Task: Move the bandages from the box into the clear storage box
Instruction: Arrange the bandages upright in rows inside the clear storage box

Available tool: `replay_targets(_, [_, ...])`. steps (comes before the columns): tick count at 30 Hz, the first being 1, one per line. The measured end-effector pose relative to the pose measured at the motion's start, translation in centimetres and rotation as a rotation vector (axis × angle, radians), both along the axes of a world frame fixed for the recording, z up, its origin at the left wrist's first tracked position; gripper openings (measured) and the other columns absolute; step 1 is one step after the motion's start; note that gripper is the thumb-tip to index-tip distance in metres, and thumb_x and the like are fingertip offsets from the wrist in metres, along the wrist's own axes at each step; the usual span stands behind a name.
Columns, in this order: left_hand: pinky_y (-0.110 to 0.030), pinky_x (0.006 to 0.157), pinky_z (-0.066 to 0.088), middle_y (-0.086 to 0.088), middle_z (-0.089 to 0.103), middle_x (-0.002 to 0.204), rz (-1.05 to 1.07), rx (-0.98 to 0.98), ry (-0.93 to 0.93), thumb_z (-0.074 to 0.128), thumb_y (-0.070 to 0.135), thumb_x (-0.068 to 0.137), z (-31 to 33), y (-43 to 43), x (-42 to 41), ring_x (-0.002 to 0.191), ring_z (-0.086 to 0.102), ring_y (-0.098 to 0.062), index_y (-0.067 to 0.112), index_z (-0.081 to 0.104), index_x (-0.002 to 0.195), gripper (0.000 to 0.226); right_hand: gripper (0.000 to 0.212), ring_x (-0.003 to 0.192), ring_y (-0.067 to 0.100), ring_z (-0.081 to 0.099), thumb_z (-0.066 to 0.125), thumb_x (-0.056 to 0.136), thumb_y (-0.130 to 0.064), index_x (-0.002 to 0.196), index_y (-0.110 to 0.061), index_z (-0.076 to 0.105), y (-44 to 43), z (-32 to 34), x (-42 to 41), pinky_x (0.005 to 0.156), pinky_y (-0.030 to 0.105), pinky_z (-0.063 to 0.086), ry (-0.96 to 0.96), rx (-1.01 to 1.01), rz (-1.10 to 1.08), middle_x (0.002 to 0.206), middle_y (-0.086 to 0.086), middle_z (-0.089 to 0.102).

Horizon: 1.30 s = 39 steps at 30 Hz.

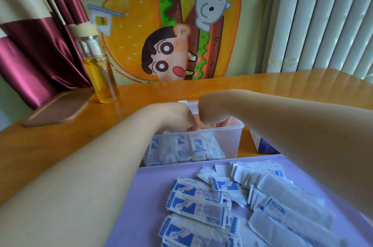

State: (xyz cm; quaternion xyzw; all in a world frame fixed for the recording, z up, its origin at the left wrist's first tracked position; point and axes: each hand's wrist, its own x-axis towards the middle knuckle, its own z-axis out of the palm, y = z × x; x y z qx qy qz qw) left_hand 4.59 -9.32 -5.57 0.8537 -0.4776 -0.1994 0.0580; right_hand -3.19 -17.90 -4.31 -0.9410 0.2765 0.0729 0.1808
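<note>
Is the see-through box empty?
Not empty. Blue-and-white wrapped bandages stand in a row inside the clear plastic storage box, showing through its front wall.

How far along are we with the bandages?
Partly done. A row of bandages already stands in the clear storage box. The left hand and right hand are both down inside it; what they hold is hidden. A large loose pile lies on the purple surface, so most of the job remains.
</note>
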Motion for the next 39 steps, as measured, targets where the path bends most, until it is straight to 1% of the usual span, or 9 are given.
replay_targets(2, [-0.025, 0.080, 0.047, 0.004, 0.067, 0.095, 0.013, -0.121, 0.023, 0.042, 0.015, 0.095, 0.9, 0.8, -0.4, 0.086, 0.059, -0.012, 0.019, 0.072, 0.101, 0.030, 0.020, 0.059, 0.014, 0.053, 0.054, 0.089, -0.009, 0.107, -0.001, 0.061, 0.3, 1.0, -0.9, 0.046, 0.020, 0.042, -0.079, -0.092, 0.035, 0.068, 0.001, 0.049])
replay_targets(6, [-0.021, 0.076, 0.044, 0.007, 0.064, 0.099, 0.021, -0.442, -0.038, 0.041, 0.007, 0.094, 2.8, 3.9, -1.9, 0.088, 0.057, -0.009, 0.024, 0.068, 0.103, 0.033, 0.018, 0.086, 0.024, 0.062, 0.050, 0.090, -0.012, 0.096, -0.010, 0.066, 2.0, 2.4, -4.6, 0.073, 0.032, 0.050, -0.413, -0.401, 0.130, 0.087, 0.003, 0.063])
replay_targets(10, [-0.001, 0.054, 0.035, 0.013, 0.060, 0.091, -0.072, -0.612, -0.126, 0.044, 0.006, 0.093, 3.3, 8.7, -4.9, 0.064, 0.052, 0.014, 0.024, 0.066, 0.102, 0.030, 0.010, 0.072, 0.009, 0.059, 0.058, 0.088, -0.017, 0.090, -0.017, 0.068, 5.2, 1.6, -10.0, 0.070, 0.019, 0.049, -0.600, -0.314, 0.249, 0.074, -0.010, 0.059])
replay_targets(14, [-0.007, 0.055, 0.041, 0.019, 0.061, 0.087, -0.106, -0.507, -0.099, 0.049, 0.011, 0.093, 1.4, 13.7, -7.8, 0.067, 0.056, 0.000, 0.034, 0.064, 0.092, 0.027, 0.004, 0.068, -0.005, 0.058, 0.064, 0.085, -0.026, 0.087, -0.026, 0.068, 9.0, 0.2, -15.5, 0.060, 0.005, 0.043, -0.404, -0.092, 0.398, 0.069, -0.020, 0.059])
replay_targets(19, [-0.015, 0.069, 0.045, 0.019, 0.064, 0.086, -0.178, -0.218, -0.039, 0.060, 0.026, 0.090, -1.3, 17.9, -11.1, 0.078, 0.059, -0.003, 0.040, 0.061, 0.085, 0.015, 0.024, 0.081, 0.000, 0.062, 0.066, 0.081, -0.047, 0.099, -0.031, 0.065, 12.6, -2.3, -19.2, 0.075, 0.018, 0.051, 0.007, -0.044, 0.453, 0.086, -0.019, 0.065])
replay_targets(21, [-0.011, 0.072, 0.044, 0.022, 0.061, 0.089, -0.201, -0.123, -0.009, 0.063, 0.032, 0.088, -2.3, 18.8, -12.5, 0.082, 0.058, 0.000, 0.035, 0.062, 0.094, 0.008, 0.031, 0.084, 0.008, 0.063, 0.067, 0.078, -0.049, 0.100, -0.028, 0.065, 13.3, -3.2, -19.5, 0.078, 0.036, 0.056, 0.011, -0.048, 0.425, 0.092, -0.015, 0.067])
replay_targets(23, [-0.014, 0.077, 0.046, 0.020, 0.059, 0.094, -0.213, -0.093, 0.003, 0.067, 0.035, 0.084, -3.2, 19.2, -13.6, 0.086, 0.058, -0.003, 0.030, 0.061, 0.103, 0.021, 0.035, 0.087, 0.014, 0.063, 0.069, 0.076, -0.051, 0.100, -0.026, 0.066, 13.9, -3.4, -19.6, 0.077, 0.045, 0.056, 0.035, -0.069, 0.408, 0.094, -0.010, 0.067])
replay_targets(32, [-0.009, 0.057, 0.035, 0.019, 0.051, 0.081, -0.228, -0.033, 0.011, 0.072, 0.031, 0.080, -3.9, 19.0, -15.8, 0.069, 0.046, -0.001, 0.027, 0.053, 0.101, 0.028, 0.052, 0.100, 0.019, 0.058, 0.071, 0.075, -0.050, 0.114, -0.016, 0.061, 16.3, -3.1, -19.3, 0.085, 0.032, 0.047, 0.195, -0.152, 0.444, 0.111, 0.000, 0.063])
replay_targets(39, [-0.032, 0.073, 0.042, 0.000, 0.058, 0.093, -0.251, -0.040, -0.083, 0.064, 0.032, 0.087, -4.1, 19.7, -16.0, 0.083, 0.053, -0.018, 0.022, 0.058, 0.088, 0.012, 0.043, 0.088, 0.020, 0.053, 0.060, 0.085, -0.046, 0.112, -0.012, 0.060, 16.6, -3.3, -19.2, 0.064, 0.028, 0.039, 0.234, -0.210, 0.477, 0.104, 0.004, 0.059])
